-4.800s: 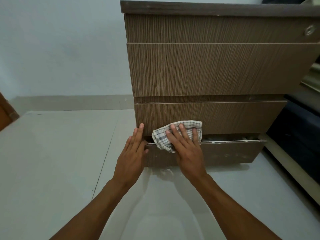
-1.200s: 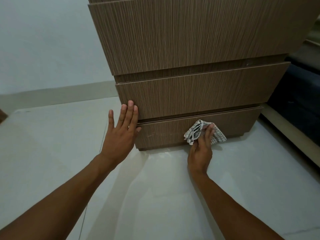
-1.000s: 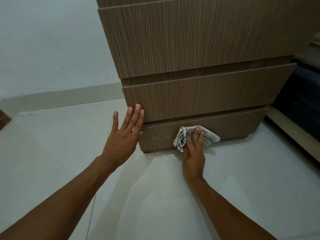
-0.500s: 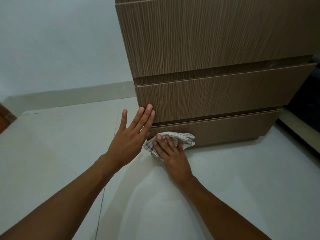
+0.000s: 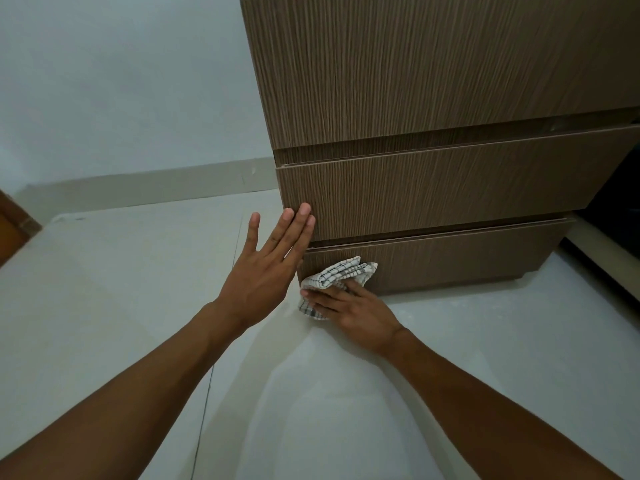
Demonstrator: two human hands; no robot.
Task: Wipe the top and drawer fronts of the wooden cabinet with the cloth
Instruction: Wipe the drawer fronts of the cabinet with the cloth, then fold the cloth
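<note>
The wooden cabinet [image 5: 433,81] fills the upper right, with three closed drawer fronts in view; its top is out of frame. My right hand [image 5: 349,306] presses a checked white cloth [image 5: 341,277] against the left end of the bottom drawer front [image 5: 450,261], close to the floor. My left hand [image 5: 266,268] is flat with fingers spread, its fingertips resting on the left edge of the middle drawer front [image 5: 433,195].
Pale tiled floor [image 5: 121,289] spreads to the left and toward me. A pale wall with a skirting strip [image 5: 138,183] runs behind. A brown wooden edge [image 5: 12,226] shows at far left, and dark furniture [image 5: 620,216] stands right of the cabinet.
The bottom drawer, open a few seconds ago, is closed. My right hand has slid the cloth leftward along the bottom drawer front to its left end. My left hand stays at the cabinet's left edge.
</note>
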